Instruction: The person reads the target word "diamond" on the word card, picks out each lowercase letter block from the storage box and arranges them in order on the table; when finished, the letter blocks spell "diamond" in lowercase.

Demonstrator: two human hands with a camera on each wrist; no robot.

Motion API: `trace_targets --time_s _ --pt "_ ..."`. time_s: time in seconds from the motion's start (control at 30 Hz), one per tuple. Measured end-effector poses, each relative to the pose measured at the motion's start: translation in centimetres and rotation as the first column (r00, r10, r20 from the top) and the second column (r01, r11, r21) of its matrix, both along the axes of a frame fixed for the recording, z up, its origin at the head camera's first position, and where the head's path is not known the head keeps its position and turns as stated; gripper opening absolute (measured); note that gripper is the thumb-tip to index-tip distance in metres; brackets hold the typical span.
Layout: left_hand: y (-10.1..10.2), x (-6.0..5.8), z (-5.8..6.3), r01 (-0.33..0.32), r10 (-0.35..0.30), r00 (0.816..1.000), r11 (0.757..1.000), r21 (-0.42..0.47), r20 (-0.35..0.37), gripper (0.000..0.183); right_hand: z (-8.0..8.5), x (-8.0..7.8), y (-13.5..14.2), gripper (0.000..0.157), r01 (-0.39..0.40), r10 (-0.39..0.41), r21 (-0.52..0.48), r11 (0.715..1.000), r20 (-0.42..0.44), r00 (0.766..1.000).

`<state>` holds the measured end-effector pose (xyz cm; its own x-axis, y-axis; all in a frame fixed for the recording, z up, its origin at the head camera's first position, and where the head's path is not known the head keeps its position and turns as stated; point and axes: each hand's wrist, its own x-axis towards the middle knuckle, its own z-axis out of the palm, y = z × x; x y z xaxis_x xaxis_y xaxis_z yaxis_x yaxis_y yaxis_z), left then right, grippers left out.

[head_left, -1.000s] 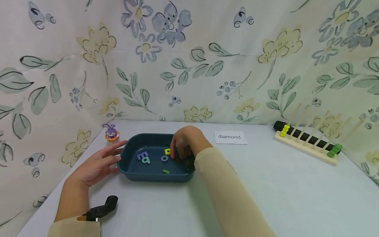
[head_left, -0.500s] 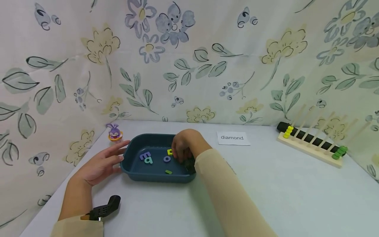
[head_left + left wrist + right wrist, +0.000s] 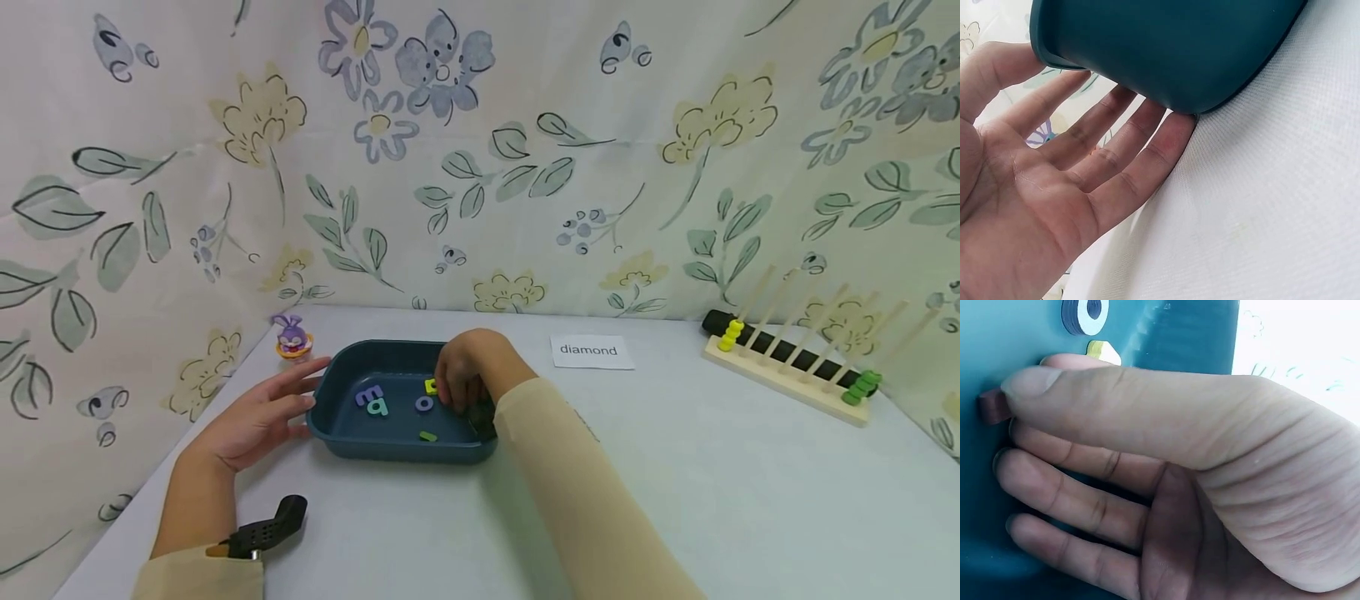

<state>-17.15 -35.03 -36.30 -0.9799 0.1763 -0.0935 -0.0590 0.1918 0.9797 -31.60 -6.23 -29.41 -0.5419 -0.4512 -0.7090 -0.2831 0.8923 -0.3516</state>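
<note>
A dark teal tray [image 3: 405, 451] holds several small foam-like letters: a purple m [image 3: 369, 395], a mint letter shaped like a or q [image 3: 377, 407], a purple o [image 3: 424, 403], a yellow piece [image 3: 431, 387] and a green strip [image 3: 427, 436]. My right hand [image 3: 468, 371] reaches down into the tray's right side. Its thumb and forefinger pinch a small dark red piece [image 3: 992, 407], mostly hidden behind the thumb tip. My left hand [image 3: 262, 412] has its fingers extended, with the fingertips against the tray's left wall [image 3: 1141, 56].
Behind the tray, a white card [image 3: 592, 352] reads "diamond". A purple rabbit toy [image 3: 292, 337] stands at the back left. At the back right is a wooden peg rack [image 3: 783, 382] with yellow and green beads, in front of a black cylinder [image 3: 720, 322]. Floral cloth hangs behind the table.
The head view has shifted slightly, so everything appears a little further right. Both hands keep their places at the tray.
</note>
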Motion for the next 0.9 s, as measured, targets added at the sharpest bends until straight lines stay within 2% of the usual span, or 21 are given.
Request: trace_targets --time_s 0.43,0.67,0.73,0.9 --pt "0.1 0.1 0.1 -0.009 0.009 1.000 1.000 0.000 -0.007 0.066 0.3 0.1 -0.1 0.012 0.001 -0.001 0.007 1.000 0.015 1.000" --pt "0.2 0.2 0.4 -0.005 0.005 1.000 1.000 0.003 -0.007 0.065 0.0 -0.4 0.4 0.010 -0.034 0.043 -0.121 0.992 0.071 0.997" --pt "0.2 0.3 0.4 -0.006 0.006 1.000 1.000 0.003 -0.007 0.065 0.1 -0.6 0.6 0.011 -0.044 0.063 -0.174 0.984 0.107 0.992" --pt "0.3 0.4 0.2 -0.010 0.010 1.000 1.000 -0.005 -0.008 0.065 0.5 -0.9 1.0 0.016 -0.012 0.070 -0.289 0.957 0.190 0.979"
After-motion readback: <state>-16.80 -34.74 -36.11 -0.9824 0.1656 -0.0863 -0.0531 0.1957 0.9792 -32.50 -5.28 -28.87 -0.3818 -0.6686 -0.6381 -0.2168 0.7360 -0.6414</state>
